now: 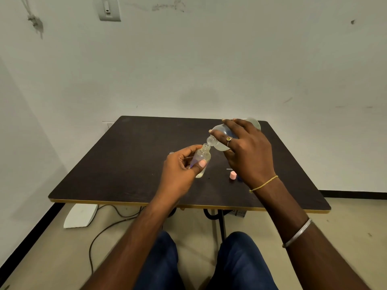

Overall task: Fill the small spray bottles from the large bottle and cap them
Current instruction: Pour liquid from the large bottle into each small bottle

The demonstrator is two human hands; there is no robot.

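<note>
fingers [193, 147] grip small bottle [204, 156]; large bottle's [218, 130] mouth at its rim

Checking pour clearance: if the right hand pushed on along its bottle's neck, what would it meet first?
The small bottle in the left hand: the large bottle has its neck almost at that mouth, depth unclear.

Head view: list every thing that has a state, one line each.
Small clear plastic spray bottle: uncapped, tilted, held by left grip.
Large clear plastic bottle: uncapped, tipped toward the small bottle's mouth, held by right grip.
Pink plastic cap: off, standing on dark table.
</note>
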